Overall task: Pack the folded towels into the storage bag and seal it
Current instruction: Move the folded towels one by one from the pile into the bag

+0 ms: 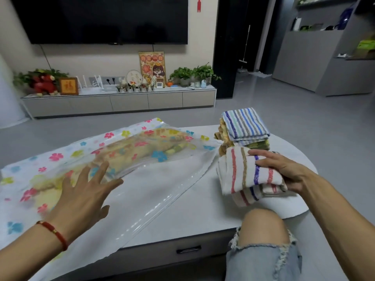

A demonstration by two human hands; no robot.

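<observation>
A clear storage bag printed with coloured flowers lies across the white table, its open mouth toward the right. Yellowish folded towels show through the plastic inside it. My left hand hovers over or touches the bag's top with fingers spread. My right hand grips a white folded towel with red, brown and blue stripes, fingers on top and thumb beneath. Behind it stands a stack of folded towels topped by a blue-striped one.
My knee in torn jeans is against the table's front edge, beside a drawer handle. Beyond the table is grey floor, a TV cabinet with plants and frames, and grey shelving at the right.
</observation>
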